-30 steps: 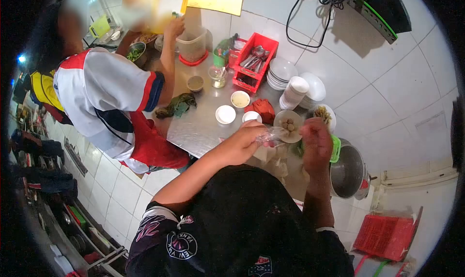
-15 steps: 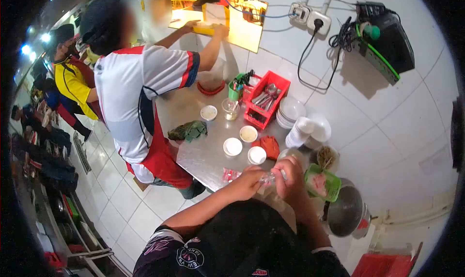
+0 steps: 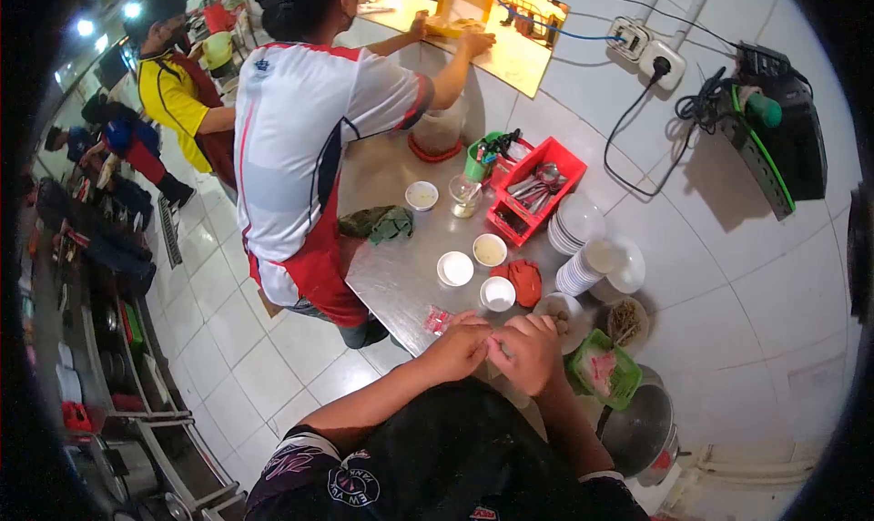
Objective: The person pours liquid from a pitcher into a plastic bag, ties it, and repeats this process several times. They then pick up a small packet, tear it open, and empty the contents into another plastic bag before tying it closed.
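Note:
My left hand [image 3: 461,348] and my right hand [image 3: 531,350] meet above the near edge of the steel table. Both are closed, fingertips pinched together; whatever lies between them is too hidden to make out. Just beyond my left hand is a small red-and-clear plastic packet [image 3: 437,319]. Two white cups, one nearer [image 3: 497,293] and one to its left [image 3: 454,269], stand past my hands, along with a cup of pale contents [image 3: 490,250]. A crumpled red cloth [image 3: 522,282] lies beside them.
A red cutlery bin [image 3: 539,191], stacked white bowls [image 3: 579,222] and stacked cups [image 3: 584,266] line the wall. To the right sit a green basket [image 3: 628,375] and a metal pot [image 3: 637,425]. A co-worker [image 3: 309,157] stands at left, reaching through a hatch.
The clear plastic seen between my hands is now hidden, and my hands have come closer together. My view has shifted, so the table and co-worker appear farther right.

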`<state>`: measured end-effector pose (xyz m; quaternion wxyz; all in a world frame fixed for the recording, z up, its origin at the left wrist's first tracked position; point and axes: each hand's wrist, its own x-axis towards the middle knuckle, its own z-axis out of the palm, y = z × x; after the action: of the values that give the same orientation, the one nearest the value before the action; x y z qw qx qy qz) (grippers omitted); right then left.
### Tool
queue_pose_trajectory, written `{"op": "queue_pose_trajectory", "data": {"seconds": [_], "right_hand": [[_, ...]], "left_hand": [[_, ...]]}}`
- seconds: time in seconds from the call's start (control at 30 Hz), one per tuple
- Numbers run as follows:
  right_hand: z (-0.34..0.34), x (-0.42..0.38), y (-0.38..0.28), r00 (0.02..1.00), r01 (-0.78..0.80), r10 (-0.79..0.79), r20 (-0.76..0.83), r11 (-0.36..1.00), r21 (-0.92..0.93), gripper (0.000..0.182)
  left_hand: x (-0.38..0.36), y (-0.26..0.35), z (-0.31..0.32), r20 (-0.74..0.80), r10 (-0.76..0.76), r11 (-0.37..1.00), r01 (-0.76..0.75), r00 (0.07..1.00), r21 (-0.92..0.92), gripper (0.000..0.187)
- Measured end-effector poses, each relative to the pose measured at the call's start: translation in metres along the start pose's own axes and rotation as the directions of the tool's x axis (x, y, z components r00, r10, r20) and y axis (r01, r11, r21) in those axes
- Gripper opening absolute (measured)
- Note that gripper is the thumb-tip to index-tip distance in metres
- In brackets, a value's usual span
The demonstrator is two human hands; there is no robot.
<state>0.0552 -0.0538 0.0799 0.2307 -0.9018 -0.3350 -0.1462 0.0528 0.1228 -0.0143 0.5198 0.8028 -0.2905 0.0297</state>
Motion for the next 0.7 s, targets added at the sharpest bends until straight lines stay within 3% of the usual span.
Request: {"op": "queue_pose_trajectory", "data": {"seconds": [0.1, 0.23, 0.3, 0.43, 0.5, 0.53, 0.6, 0.63, 0.67, 0.7], "right_hand": [[0.006, 0.004, 0.005, 0.999, 0.024, -0.025, -0.048, 1.000, -0.021, 0.010], [0.010, 0.008, 0.006, 0.991, 0.024, -0.019, -0.135, 0.999, 0.040, 0.011], [0.011, 0.004, 0.006, 0.947, -0.280, 0.320, -0.027, 0.864, 0.418, 0.017], [0.009, 0.009, -0.001, 0.920, -0.312, 0.391, -0.034, 0.780, 0.542, 0.019], [0.005, 0.017, -0.014, 0.944, -0.158, 0.275, -0.183, 0.862, 0.481, 0.015], [0.001, 0.022, -0.016, 0.943, -0.159, 0.276, -0.185, 0.864, 0.478, 0.015], [-0.003, 0.026, -0.016, 0.983, 0.024, 0.011, -0.185, 0.983, 0.183, 0.011], [-0.002, 0.024, -0.015, 0.982, 0.091, -0.076, -0.173, 0.993, 0.080, 0.011], [0.007, 0.013, -0.006, 0.994, -0.106, 0.109, 0.012, 0.927, 0.361, 0.011], [0.008, 0.010, -0.004, 0.944, -0.325, 0.226, 0.239, 0.755, 0.570, 0.012]], "left_hand": [[-0.004, 0.002, -0.002, 0.029, -0.049, 0.999, 0.049, 0.998, 0.000, 0.009], [-0.005, 0.010, -0.009, -0.058, -0.053, 0.998, 0.054, 0.997, 0.022, 0.008], [-0.004, 0.012, -0.017, -0.044, -0.041, 0.999, 0.042, 0.998, 0.021, 0.010], [-0.006, 0.010, -0.021, -0.047, -0.007, 0.998, 0.010, 0.999, 0.054, 0.013], [-0.008, 0.010, -0.020, -0.061, -0.031, 0.999, 0.033, 0.998, 0.033, 0.012], [-0.010, 0.010, -0.019, -0.078, -0.062, 0.998, 0.064, 0.995, 0.015, 0.011], [-0.012, 0.012, -0.017, -0.071, -0.018, 1.000, 0.018, 0.997, -0.007, 0.007], [-0.012, 0.012, -0.017, -0.068, 0.026, 0.999, -0.028, 0.997, -0.025, 0.005], [-0.013, 0.012, -0.017, -0.067, 0.035, 0.999, -0.037, 0.997, -0.022, 0.005], [-0.012, 0.011, -0.015, -0.071, 0.061, 0.997, -0.063, 0.996, -0.032, 0.006]]}}
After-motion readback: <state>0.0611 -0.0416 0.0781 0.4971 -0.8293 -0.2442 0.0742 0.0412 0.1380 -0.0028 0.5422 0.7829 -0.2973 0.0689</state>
